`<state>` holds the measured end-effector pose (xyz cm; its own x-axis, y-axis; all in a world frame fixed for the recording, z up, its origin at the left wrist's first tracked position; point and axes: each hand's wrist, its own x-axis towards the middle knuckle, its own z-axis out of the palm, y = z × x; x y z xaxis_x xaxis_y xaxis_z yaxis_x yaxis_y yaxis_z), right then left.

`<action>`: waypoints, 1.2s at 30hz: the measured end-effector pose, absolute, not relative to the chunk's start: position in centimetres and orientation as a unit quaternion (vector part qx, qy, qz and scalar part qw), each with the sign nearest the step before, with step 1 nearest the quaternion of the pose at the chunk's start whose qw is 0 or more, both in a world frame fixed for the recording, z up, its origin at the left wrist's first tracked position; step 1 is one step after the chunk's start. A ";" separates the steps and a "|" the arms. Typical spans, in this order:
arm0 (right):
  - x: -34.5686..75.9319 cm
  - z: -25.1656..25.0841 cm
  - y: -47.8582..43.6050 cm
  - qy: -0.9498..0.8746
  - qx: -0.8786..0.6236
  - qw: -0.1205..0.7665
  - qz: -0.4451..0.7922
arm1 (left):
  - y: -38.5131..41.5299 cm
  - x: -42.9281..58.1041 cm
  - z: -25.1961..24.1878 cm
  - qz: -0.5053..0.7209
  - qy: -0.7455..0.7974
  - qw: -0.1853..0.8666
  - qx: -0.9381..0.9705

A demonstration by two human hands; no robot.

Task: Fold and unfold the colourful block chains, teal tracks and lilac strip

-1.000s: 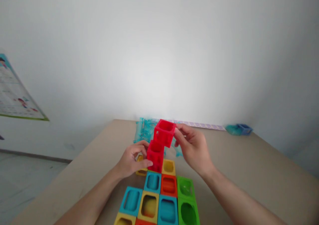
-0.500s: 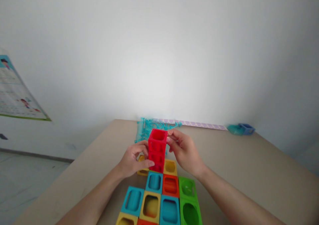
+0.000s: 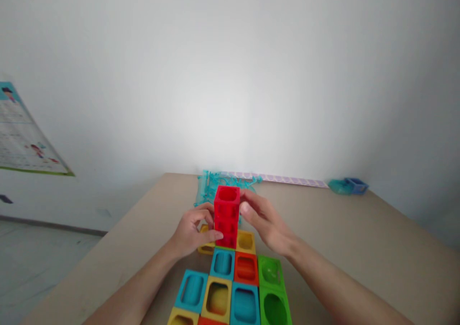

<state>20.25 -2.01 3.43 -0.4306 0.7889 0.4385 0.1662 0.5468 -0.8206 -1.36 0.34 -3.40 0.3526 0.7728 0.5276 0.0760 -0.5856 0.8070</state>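
Two red cube blocks [image 3: 227, 210] stand stacked into an upright column, with a round opening in the top face. My left hand [image 3: 196, 229] is closed on the lower part of the column, thumb in front and fingers along its left side. My right hand [image 3: 268, 219] is at the column's upper right, its thumb apart from the fingers and the fingertips partly hidden beside the block. Before the column lie a blue block [image 3: 223, 262], an orange block [image 3: 246, 269] and a yellow block [image 3: 246, 241]. A sliver of green shows under the column.
More blocks run toward me, including green ones [image 3: 271, 272] at right. Another yellow block [image 3: 205, 248] sits behind my left thumb. Teal translucent pieces [image 3: 212, 183] and a purple patterned strip [image 3: 287, 179] lie by the wall. A blue block [image 3: 356, 186] stands far right.
The upper red block has turned slightly and now lines up with the lower one. My right thumb has come away from its edge. My left hand stays put.
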 end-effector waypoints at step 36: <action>34.8 5.4 3.4 -0.708 -0.693 0.000 0.132 | 0.1 -1.2 -3.5 0.353 0.283 0.339 0.825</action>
